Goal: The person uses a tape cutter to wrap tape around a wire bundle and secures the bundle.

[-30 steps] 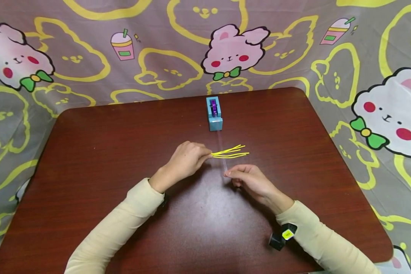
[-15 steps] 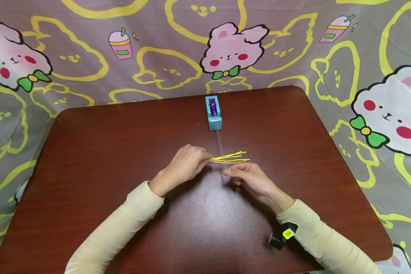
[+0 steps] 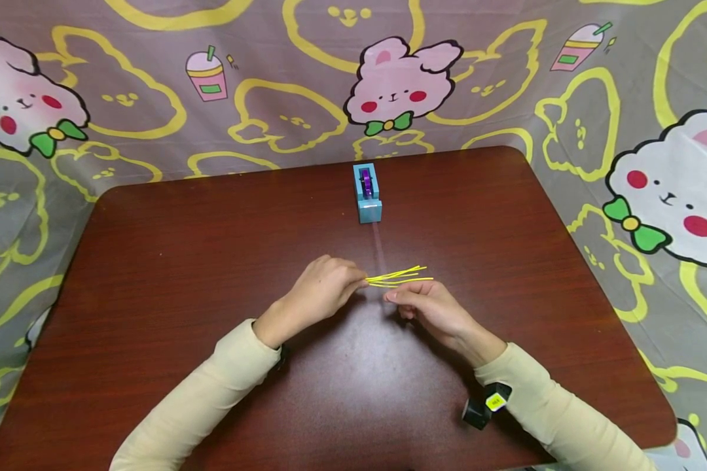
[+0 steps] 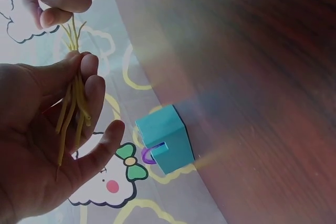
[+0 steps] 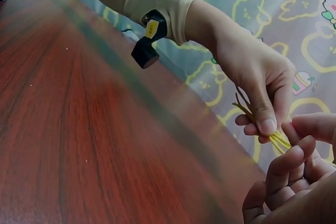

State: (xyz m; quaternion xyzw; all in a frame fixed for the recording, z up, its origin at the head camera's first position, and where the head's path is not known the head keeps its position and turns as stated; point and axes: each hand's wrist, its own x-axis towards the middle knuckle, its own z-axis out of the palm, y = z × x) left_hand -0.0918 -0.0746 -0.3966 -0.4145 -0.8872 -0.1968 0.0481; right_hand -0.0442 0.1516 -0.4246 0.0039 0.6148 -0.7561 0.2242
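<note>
My left hand (image 3: 324,288) pinches a bunch of thin yellow wires (image 3: 397,277) between thumb and fingertips, above the table. Their loose ends fan out to the right, across the line of a clear strip of tape (image 3: 378,245). That strip runs from a light-blue tape dispenser (image 3: 370,211) toward my right hand (image 3: 427,304), whose thumb and index finger pinch its near end. In the left wrist view, the wires (image 4: 68,111) also stick out below the grip, over the palm. Whether the wires touch the tape I cannot tell.
The dark red-brown table (image 3: 212,222) carries the dispenser near its far edge, with a purple tape roll (image 3: 366,184) inside. A patterned cloth (image 3: 306,59) hangs behind and at both sides. A black wrist device (image 3: 486,405) sits at the right sleeve.
My left hand has come nearer to me with the yellow wires, bringing them down along the tape to beside the right fingertips. My right hand and the dispenser stay nearly still.
</note>
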